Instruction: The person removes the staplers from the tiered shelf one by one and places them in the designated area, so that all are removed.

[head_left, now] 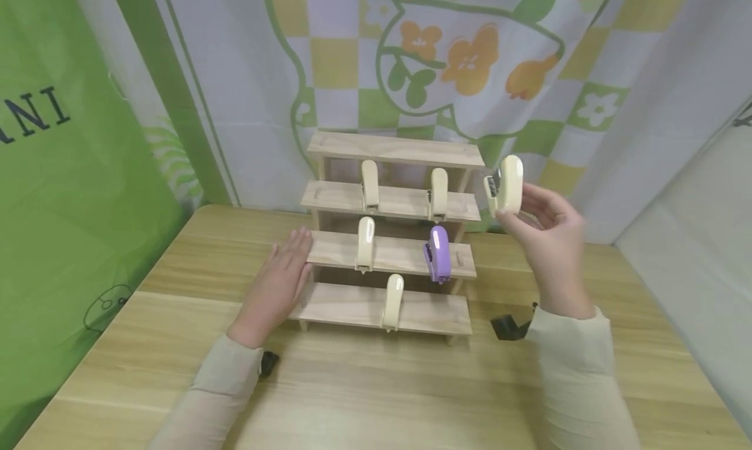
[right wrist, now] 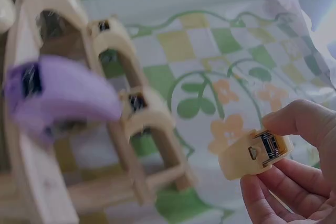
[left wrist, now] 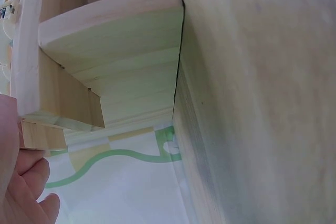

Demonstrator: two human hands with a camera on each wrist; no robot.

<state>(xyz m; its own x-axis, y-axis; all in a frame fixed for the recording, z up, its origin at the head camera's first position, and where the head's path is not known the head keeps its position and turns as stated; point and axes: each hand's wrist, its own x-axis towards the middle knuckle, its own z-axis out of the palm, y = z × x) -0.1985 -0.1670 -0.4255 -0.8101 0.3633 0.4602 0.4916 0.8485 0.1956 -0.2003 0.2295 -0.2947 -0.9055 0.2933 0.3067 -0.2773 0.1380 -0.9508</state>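
Observation:
My right hand (head_left: 555, 234) pinches a cream stapler (head_left: 512, 183) between thumb and fingers, held up off the right end of a stepped wooden rack (head_left: 396, 148). In the right wrist view that stapler (right wrist: 254, 155) shows its metal parts, apart from the rack. My left hand (head_left: 279, 287) rests against the rack's left end with its fingers extended. On the rack stand a purple stapler (head_left: 438, 254) and several cream ones: two on the second step from the top, one (head_left: 365, 244) left of the purple, and one (head_left: 393, 302) on the lowest step.
The rack stands on a wooden table (head_left: 364, 391) before a patterned curtain (head_left: 335, 64). A small black object (head_left: 508, 327) lies right of the rack, beside the right sleeve. Another dark piece (head_left: 269, 362) shows by the left sleeve. Green fabric (head_left: 70, 195) hangs at the left.

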